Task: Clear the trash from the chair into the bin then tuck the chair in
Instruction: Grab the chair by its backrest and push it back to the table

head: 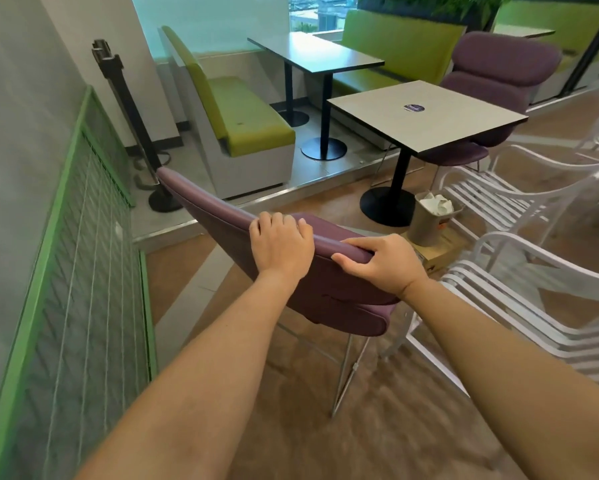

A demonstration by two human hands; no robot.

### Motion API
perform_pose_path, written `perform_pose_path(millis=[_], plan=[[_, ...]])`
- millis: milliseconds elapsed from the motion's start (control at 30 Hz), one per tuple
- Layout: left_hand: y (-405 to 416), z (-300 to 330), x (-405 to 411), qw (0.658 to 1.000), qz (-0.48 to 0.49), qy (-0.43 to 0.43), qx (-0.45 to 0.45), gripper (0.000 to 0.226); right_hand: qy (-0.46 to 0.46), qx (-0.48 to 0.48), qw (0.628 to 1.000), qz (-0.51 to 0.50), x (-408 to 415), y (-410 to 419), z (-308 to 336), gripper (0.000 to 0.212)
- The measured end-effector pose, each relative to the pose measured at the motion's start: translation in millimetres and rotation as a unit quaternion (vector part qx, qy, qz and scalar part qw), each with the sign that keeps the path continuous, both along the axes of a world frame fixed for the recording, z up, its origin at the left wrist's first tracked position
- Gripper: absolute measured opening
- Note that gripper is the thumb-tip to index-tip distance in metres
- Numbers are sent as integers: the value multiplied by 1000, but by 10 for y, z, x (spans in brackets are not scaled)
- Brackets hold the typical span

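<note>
A purple padded chair (218, 216) stands in front of me with its back toward me, tilted in the picture. My left hand (279, 244) grips the top edge of the backrest, fingers curled over it. My right hand (377, 263) grips the same edge further right, thumb on the near side. Its seat is hidden behind the backrest. A small metal bin (426, 225) holding crumpled white paper stands on a cardboard box beside the black base of a square table (464, 124), to the right beyond the chair.
White slatted chairs (533, 306) crowd the right side. A second purple chair (499, 64) sits beyond the square table. A green bench (249, 126) and a dark table (312, 53) lie ahead. A green-framed mesh panel (83, 271) and black stanchion posts (128, 112) line the left wall.
</note>
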State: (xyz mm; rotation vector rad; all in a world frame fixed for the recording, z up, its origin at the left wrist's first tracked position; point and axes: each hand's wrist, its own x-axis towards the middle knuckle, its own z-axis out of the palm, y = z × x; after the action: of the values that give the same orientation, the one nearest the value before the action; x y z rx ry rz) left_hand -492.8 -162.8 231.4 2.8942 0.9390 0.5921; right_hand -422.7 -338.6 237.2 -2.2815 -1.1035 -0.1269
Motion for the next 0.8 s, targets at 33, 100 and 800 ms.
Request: perform_pose_path(millis=[33, 100, 800], plan=[[14, -7, -16, 1000, -12, -5, 2, 51, -3, -3, 1000, -6, -11, -9, 0, 35], [115, -27, -64, 998, -52, -22, -5, 47, -8, -16, 1000, -24, -42, -13, -23, 38], [1664, 38, 170, 986, -104, 124, 47, 34, -222, -166, 947, -165, -359, 1023, 3, 77]])
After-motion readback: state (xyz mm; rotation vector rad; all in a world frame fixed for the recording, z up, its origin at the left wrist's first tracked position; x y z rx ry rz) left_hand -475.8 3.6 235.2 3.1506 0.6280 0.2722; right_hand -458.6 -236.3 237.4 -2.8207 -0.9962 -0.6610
